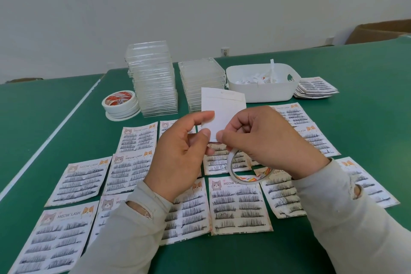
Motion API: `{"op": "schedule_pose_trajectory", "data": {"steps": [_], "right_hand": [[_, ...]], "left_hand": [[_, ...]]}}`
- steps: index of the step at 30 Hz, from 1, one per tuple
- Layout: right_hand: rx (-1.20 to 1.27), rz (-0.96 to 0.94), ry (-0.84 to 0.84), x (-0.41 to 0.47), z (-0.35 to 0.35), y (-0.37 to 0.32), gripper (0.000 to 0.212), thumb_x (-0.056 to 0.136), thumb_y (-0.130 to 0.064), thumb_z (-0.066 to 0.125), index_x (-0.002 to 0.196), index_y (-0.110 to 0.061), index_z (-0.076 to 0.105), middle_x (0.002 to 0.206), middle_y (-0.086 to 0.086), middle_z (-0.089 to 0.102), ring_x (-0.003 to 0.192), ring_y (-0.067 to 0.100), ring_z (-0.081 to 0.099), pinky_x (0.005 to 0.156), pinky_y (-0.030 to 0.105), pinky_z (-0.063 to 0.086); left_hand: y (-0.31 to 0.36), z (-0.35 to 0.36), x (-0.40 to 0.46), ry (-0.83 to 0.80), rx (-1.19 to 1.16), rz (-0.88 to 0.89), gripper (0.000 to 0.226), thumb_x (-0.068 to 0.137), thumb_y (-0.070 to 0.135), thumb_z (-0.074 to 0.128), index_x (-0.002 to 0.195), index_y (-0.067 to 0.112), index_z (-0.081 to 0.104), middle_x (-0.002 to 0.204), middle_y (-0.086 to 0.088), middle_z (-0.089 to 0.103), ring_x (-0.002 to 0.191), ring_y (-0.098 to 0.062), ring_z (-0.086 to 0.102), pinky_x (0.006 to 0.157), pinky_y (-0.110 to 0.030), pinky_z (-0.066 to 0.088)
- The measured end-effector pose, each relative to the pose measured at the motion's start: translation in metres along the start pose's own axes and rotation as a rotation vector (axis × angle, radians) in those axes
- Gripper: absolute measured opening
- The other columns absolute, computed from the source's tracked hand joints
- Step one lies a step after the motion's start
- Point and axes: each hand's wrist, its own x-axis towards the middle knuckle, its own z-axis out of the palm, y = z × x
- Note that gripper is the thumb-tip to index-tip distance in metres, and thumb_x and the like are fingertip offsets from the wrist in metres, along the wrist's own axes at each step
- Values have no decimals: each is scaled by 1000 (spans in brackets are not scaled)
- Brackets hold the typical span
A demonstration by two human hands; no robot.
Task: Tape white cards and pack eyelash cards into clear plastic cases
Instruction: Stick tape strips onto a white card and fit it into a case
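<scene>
The bench (222,256) wears matt green cloth. At 12 o'clock, the stacked cases (153,82) are clear glossy plastic; the tub (260,91) at 1 o'clock is smooth white plastic. The white card (224,113) looks like matt paper. The eyelash cards (241,204) are printed paper with a slight sheen. The sleeves (347,224) are pale worn cloth with holes.

A single wide-angle camera sat on the person's head, looking forward and down across the green tabletop (222,256). It was close to the hands: the left hand (180,151) and right hand (264,140) filled the middle of the view, the sleeves running off the bottom edge. Farther off, the tabletop's far edge and a pale wall (200,6) took the upper half. The wide lens bent straight lines near the edges.
</scene>
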Motion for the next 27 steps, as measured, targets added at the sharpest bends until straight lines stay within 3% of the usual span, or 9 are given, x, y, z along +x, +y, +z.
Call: {"op": "schedule_pose_trajectory", "data": {"steps": [6, 8, 12, 14, 17, 19, 21, 24, 27], "right_hand": [[-81, 3, 34, 1, 2, 1, 23, 84, -35, 78, 70, -19, 70, 63, -6, 72, 45, -1, 52, 48, 14, 40], [-108, 3, 44, 0, 3, 1, 24, 83, -36, 78, 69, -19, 69, 63, -7, 71, 45, -1, 52, 50, 17, 39], [-111, -8, 51, 1, 2, 2, 25, 82, -39, 78, 70, -20, 68, 60, -9, 68, 45, 0, 52, 51, 21, 40], [-84, -18, 52, 1, 2, 2, 22, 83, -37, 77, 70, -21, 69, 62, -7, 68, 47, 1, 52, 52, 23, 42], [-85, -34, 29, 1, 3, 1, 17, 83, -32, 73, 71, -21, 69, 64, -4, 70, 48, 1, 52, 53, 24, 43], [-108, -42, 8, 1, 4, 1, 15, 83, -30, 72, 72, -20, 70, 65, -3, 70, 47, 0, 51, 52, 23, 42], [-105, -49, -13, 0, 2, 1, 14, 84, -29, 72, 74, -20, 72, 67, -3, 72, 49, 0, 53, 51, 20, 43], [-67, -61, -6, -2, -3, 0, 10, 85, -32, 77, 79, -25, 77, 70, -7, 73, 55, -1, 59, 53, 12, 45], [-8, -71, 113, -1, -12, 1, 15, 81, -34, 82, 75, -22, 75, 67, -5, 73, 52, -1, 57, 51, 11, 43]], "left_hand": [[-1, 1, -2, 8, 13, 21, 35, 101, 8, 59, 121, 37, 65, 79, 18, 71, 74, -8, 74, 60, -6, 44], [-2, 2, -3, 21, 15, 45, 33, 100, 11, 61, 122, 35, 66, 86, 12, 73, 75, -10, 74, 63, -10, 49], [-4, 6, -2, 30, -65, 31, 33, 94, 14, 69, 117, 38, 68, 92, -14, 72, 76, -36, 69, 77, -44, 62], [-3, 7, 1, 22, -152, -3, 34, 94, 3, 68, 113, 32, 70, 96, -1, 74, 81, -25, 73, 77, -36, 62], [-1, 5, 2, -64, -159, -69, 34, 97, 1, 63, 110, 31, 73, 80, 13, 70, 75, -12, 72, 77, -27, 60], [-1, 6, 1, -78, -83, -49, 36, 97, 3, 62, 108, 36, 74, 80, 7, 73, 67, -19, 67, 70, -25, 57], [1, 5, 0, -53, -29, -16, 37, 97, 3, 62, 109, 36, 73, 76, 0, 71, 66, -30, 62, 64, -34, 55], [2, -1, 2, -8, -25, 11, 38, 98, 2, 61, 111, 37, 71, 74, 9, 72, 63, -17, 63, 66, -15, 50], [-1, -10, 5, 42, -91, 0, 39, 98, 1, 60, 109, 37, 72, 85, 9, 76, 66, -22, 62, 69, -18, 52]]}}
